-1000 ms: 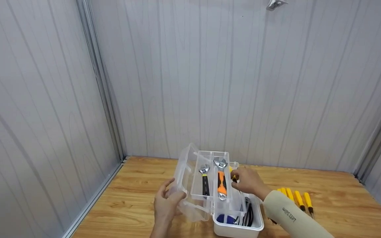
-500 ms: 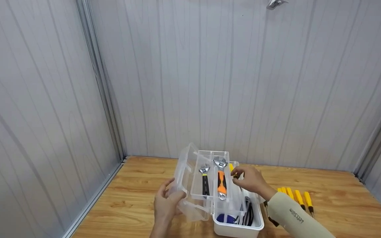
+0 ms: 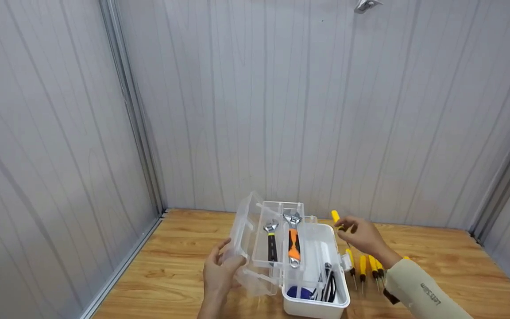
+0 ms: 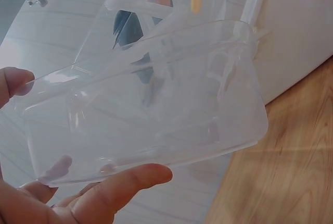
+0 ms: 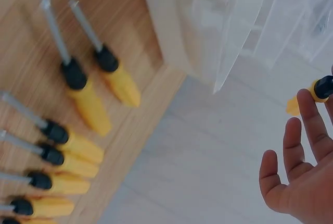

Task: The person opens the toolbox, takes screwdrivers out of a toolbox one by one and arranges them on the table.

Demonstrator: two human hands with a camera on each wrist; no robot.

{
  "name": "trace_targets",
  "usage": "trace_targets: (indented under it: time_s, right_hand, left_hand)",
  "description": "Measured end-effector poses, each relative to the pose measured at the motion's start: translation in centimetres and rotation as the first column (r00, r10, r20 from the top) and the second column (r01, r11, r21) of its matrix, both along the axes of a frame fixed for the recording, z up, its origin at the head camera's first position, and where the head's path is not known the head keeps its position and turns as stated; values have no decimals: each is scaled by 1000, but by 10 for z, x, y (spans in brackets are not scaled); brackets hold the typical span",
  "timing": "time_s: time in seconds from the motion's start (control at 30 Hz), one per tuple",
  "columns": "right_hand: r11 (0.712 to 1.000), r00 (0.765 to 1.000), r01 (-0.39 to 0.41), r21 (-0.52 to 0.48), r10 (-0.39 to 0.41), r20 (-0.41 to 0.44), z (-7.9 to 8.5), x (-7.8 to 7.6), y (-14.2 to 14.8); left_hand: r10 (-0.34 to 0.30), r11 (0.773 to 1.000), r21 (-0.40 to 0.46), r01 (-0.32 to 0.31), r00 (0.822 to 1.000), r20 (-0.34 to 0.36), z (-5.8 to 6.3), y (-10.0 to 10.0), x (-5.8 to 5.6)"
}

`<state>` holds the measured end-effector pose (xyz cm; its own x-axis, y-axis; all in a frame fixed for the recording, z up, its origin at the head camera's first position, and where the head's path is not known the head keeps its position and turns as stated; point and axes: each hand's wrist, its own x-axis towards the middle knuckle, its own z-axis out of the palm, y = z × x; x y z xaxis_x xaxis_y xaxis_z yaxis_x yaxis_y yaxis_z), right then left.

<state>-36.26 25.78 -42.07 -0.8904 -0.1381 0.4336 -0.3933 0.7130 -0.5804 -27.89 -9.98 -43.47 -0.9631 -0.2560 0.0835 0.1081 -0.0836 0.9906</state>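
My right hand [image 3: 363, 235] pinches a screwdriver with a yellow handle [image 3: 335, 216], raised beside the right wall of a white toolbox [image 3: 314, 308]. In the right wrist view, the screwdriver's black collar [image 5: 323, 86] shows at the fingertips. My left hand [image 3: 220, 272] holds the edge of the toolbox's clear hinged lid [image 3: 242, 223], which stands tilted open to the left. The left wrist view shows the thumb [image 4: 138, 176] along the lid's lower edge. On the clear tray lie a black-handled adjustable wrench [image 3: 272, 243] and an orange-handled adjustable wrench [image 3: 294, 243].
Several yellow screwdrivers [image 3: 363, 266] lie on the wooden table [image 3: 179, 252] right of the toolbox, partly behind the right forearm. Inside the toolbox are a blue item [image 3: 299, 292] and dark-handled tools [image 3: 329, 285]. Grey panel walls [image 3: 255, 110] rise behind and on both sides.
My right hand has moved right, from over the toolbox to outside its right wall, carrying the screwdriver. The toolbox's inside now shows more. My left hand still holds the lid in place.
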Motion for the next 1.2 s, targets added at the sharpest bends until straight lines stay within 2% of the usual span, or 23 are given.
trace_targets:
  time_s: [0.27, 0.4, 0.53, 0.7, 0.93, 1.2]
  right_hand:
    - [996, 996, 88, 26, -88, 10, -9, 6, 43]
    - [993, 994, 111, 49, -110, -18, -17, 9, 61]
    - [986, 989, 151, 73, -150, -7, -24, 14, 80]
    - [979, 977, 185, 90, -193, 95, -30, 19, 105]
    - [965, 933, 243, 98, -260, 248, -41, 25, 136]
    - [956, 901, 268, 120, -292, 320, -56, 37, 154]
  left_hand:
    - [-38, 999, 10, 37, 999, 9, -1, -3, 2]
    - [-24, 1000, 8, 24, 1000, 16, 0, -3, 2]
    - [-19, 1000, 4, 19, 1000, 10, -1, -2, 1]
    - [-7, 1000, -3, 7, 1000, 9, -1, -2, 1]
    - [-10, 999, -34, 11, 1000, 26, 0, -2, 1]
    - [-24, 999, -36, 25, 999, 21, -1, -3, 1]
